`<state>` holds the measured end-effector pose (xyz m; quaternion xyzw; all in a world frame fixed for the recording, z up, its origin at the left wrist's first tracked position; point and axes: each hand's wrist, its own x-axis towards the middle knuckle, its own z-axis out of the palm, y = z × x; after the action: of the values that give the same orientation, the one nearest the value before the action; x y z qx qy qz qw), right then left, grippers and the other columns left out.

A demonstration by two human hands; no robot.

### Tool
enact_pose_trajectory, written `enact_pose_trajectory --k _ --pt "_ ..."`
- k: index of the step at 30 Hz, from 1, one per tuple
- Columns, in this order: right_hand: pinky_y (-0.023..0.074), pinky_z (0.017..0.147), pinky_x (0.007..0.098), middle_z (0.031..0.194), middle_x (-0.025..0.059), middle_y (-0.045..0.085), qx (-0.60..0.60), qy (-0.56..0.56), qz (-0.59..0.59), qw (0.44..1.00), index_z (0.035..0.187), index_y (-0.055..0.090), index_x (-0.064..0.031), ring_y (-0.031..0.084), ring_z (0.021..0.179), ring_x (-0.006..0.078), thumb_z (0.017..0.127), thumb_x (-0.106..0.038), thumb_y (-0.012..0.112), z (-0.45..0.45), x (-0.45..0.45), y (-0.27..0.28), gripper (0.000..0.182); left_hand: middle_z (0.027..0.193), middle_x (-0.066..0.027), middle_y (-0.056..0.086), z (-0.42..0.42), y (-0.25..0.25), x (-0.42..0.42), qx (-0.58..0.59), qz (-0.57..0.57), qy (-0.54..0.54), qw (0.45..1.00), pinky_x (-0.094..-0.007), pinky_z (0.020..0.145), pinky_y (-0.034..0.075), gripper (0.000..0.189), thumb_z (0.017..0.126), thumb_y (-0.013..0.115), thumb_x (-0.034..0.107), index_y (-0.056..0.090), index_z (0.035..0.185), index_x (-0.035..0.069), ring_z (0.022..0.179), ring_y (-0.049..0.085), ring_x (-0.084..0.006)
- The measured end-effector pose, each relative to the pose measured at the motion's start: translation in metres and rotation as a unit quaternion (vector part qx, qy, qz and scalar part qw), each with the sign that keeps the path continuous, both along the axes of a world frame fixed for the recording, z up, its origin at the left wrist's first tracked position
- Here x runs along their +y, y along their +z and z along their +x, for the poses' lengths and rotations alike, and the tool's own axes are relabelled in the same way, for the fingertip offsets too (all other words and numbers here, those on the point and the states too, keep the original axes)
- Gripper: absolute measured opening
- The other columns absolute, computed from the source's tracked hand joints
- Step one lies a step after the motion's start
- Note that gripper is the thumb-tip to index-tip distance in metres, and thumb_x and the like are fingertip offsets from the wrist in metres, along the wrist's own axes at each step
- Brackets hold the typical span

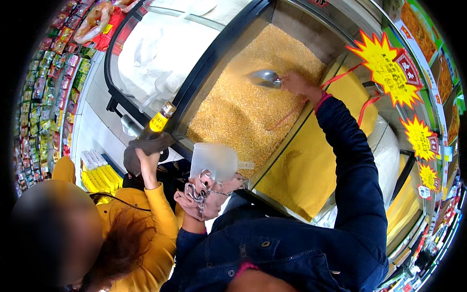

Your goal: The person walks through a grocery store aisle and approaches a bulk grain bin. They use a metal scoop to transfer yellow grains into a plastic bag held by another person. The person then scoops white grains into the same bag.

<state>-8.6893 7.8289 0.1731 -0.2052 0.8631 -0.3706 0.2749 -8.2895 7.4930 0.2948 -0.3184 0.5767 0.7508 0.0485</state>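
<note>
My right hand [294, 85] grips a shiny metal scoop [268, 78] at the surface of coarse yellow corn grits [233, 113] in a bin. My left hand [197, 208] is low at the bin's front edge, among pinkish material [219, 200] and a looped metal chain [200, 191]. Whether that material is a glove or a pouch is unclear. Directly above it is a translucent plastic jug [213, 160] with a side handle; its contact with my fingers is hidden.
Beside the grits are bins of finer yellow meal [295, 179] and white grain [157, 47]. At left, a person in a yellow jacket [157, 211] holds a dark cloth item [146, 149] near a dark bottle [158, 120]. Starburst signs [392, 67] line the right side.
</note>
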Motion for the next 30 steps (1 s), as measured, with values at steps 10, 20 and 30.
enact_pose_trajectory --k 10,20,30 --pt "0.0471 0.061 0.0361 0.080 0.0191 0.062 0.216 -0.134 0.121 0.960 0.110 0.056 -0.0008 0.060 0.068 0.0299 0.086 -0.014 0.048 0.001 -0.004 0.006 0.029 0.133 -0.0123 0.039 0.010 -0.008 -0.003 -0.017 -0.001 0.004 1.000 -0.0379 0.102 0.029 0.064 0.082 0.049 0.047 0.035 0.129 0.006 0.120 0.039 -0.0247" --pt "0.0410 0.043 0.0229 0.073 0.0052 0.062 -0.065 0.104 -0.068 0.990 0.107 0.062 -0.0069 0.047 0.048 0.0083 0.086 -0.013 0.055 0.033 -0.090 -0.007 0.022 0.132 -0.0124 0.039 0.011 -0.003 -0.002 -0.016 -0.024 -0.003 1.000 -0.0378 0.101 0.030 0.062 0.083 0.048 0.046 0.036 0.128 0.005 0.119 0.040 -0.0247" --pt "0.0364 0.038 0.0243 0.068 0.0046 0.059 -0.125 -0.226 -0.070 0.964 0.106 0.061 -0.0018 0.044 0.044 0.0081 0.091 -0.019 0.050 -0.044 -0.001 0.006 0.026 0.131 -0.0125 0.040 0.028 0.000 -0.005 -0.032 -0.033 0.004 0.999 -0.0376 0.100 0.031 0.061 0.083 0.047 0.045 0.036 0.128 0.005 0.118 0.041 -0.0247"
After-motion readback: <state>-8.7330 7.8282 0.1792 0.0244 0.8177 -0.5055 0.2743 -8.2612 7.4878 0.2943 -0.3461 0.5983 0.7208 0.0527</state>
